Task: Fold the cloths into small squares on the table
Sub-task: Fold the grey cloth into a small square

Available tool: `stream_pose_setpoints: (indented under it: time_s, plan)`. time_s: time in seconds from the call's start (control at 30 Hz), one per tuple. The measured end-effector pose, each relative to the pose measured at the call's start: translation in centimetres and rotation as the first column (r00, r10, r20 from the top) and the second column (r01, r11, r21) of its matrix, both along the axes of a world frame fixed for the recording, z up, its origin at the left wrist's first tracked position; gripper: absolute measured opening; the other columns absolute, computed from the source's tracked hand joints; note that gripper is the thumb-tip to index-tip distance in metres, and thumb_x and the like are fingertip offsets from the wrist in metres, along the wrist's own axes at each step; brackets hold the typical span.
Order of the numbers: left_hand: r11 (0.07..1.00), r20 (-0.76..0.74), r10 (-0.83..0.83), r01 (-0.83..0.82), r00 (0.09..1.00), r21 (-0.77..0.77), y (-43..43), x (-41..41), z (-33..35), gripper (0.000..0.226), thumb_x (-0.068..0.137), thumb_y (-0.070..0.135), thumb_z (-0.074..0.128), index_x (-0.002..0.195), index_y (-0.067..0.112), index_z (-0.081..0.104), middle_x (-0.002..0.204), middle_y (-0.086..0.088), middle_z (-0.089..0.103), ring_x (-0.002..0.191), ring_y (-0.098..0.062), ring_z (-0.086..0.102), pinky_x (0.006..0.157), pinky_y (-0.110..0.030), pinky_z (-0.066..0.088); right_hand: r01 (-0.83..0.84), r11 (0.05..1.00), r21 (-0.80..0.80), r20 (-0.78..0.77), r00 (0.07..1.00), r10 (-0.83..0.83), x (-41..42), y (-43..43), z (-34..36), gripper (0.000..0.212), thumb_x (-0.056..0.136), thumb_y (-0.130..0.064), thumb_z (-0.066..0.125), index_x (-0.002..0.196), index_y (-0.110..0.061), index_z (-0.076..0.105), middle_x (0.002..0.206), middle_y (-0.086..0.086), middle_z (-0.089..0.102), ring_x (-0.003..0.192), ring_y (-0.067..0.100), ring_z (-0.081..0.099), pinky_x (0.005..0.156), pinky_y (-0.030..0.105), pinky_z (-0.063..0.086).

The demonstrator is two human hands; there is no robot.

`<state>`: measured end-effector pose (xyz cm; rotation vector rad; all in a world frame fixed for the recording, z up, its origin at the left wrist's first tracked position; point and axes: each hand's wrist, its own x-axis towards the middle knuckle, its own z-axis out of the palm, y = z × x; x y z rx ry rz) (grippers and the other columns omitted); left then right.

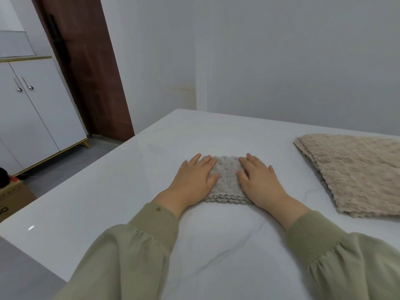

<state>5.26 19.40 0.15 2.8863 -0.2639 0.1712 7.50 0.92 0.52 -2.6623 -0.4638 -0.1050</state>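
A small grey fuzzy cloth point(227, 180), folded into a thick square with several layers showing at its near edge, lies in the middle of the white marble table point(121, 191). My left hand point(194, 178) lies flat on the cloth's left side with straight fingers. My right hand point(259, 180) presses flat on its right side. Only the strip of cloth between the two hands shows. A stack of beige fuzzy cloths point(355, 172) lies unfolded at the right of the table, apart from both hands.
The table's left edge runs diagonally, with grey floor beyond it. A white cabinet point(36, 118) and a brown door point(91, 68) stand at the left. A cardboard box point(13, 195) sits on the floor near the left edge. A white wall backs the table.
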Motion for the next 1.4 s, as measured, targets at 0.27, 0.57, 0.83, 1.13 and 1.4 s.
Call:
stream_pose_setpoints:
  time_s: [0.27,0.57,0.83,1.13,1.4]
  plan:
    - [0.923,0.415,-0.357,0.385,0.837,0.018,-2.5,-2.2,0.5,0.042,0.079,0.049,0.06,0.097,0.013,0.07,0.1,0.0,0.063,0.097,-0.017,0.05,0.085,-0.029,0.043,0.062,0.993,0.102,0.12,0.99,-0.074,-3.4,-1.8,0.0,0.046,0.095,-0.035,0.042,0.135,-0.012,0.044,0.144,0.006,0.039,0.128,0.024,0.04,0.106,0.037,0.032]
    - [0.923,0.387,-0.357,0.385,0.85,0.008,-2.4,-3.2,0.6,0.02,0.073,0.018,0.07,0.092,0.014,0.072,0.092,0.0,0.065,0.087,-0.022,0.059,0.068,-0.034,0.051,-0.091,0.992,0.088,0.176,0.982,0.074,-5.8,-3.1,-0.2,0.04,0.083,-0.023,0.064,0.121,-0.014,0.054,0.133,-0.001,0.046,0.118,0.016,0.05,0.084,0.018,0.033]
    - [0.984,0.349,-0.15,0.174,0.925,-0.039,0.9,-2.2,1.1,0.018,0.078,0.009,0.067,0.095,0.012,0.072,0.096,-0.003,0.065,0.096,-0.023,0.056,0.079,-0.036,0.046,-0.121,0.99,0.067,0.215,0.971,0.104,-3.8,0.9,0.0,0.041,0.087,-0.024,0.06,0.126,-0.014,0.053,0.134,-0.002,0.047,0.115,0.017,0.052,0.086,0.023,0.037]
    - [0.987,0.319,0.139,-0.104,0.938,-0.125,9.6,-0.5,0.6,0.02,0.081,0.006,0.065,0.098,0.014,0.072,0.103,-0.001,0.065,0.102,-0.021,0.053,0.083,-0.021,0.035,-0.277,0.955,0.108,0.23,0.941,0.247,-0.9,9.2,-0.6,0.02,0.087,-0.015,0.056,0.107,-0.01,0.054,0.109,0.001,0.055,0.09,0.023,0.056,0.072,0.029,0.04]
    - [0.942,0.318,0.331,-0.29,0.888,-0.171,14.3,1.2,0.3,0.026,0.082,0.003,0.062,0.103,0.015,0.072,0.109,-0.004,0.065,0.107,-0.026,0.05,0.09,-0.031,0.039,-0.364,0.924,0.113,0.209,0.918,0.337,1.7,15.1,-0.6,0.027,0.086,-0.018,0.055,0.112,-0.01,0.055,0.112,0.002,0.053,0.098,0.023,0.055,0.08,0.033,0.043]
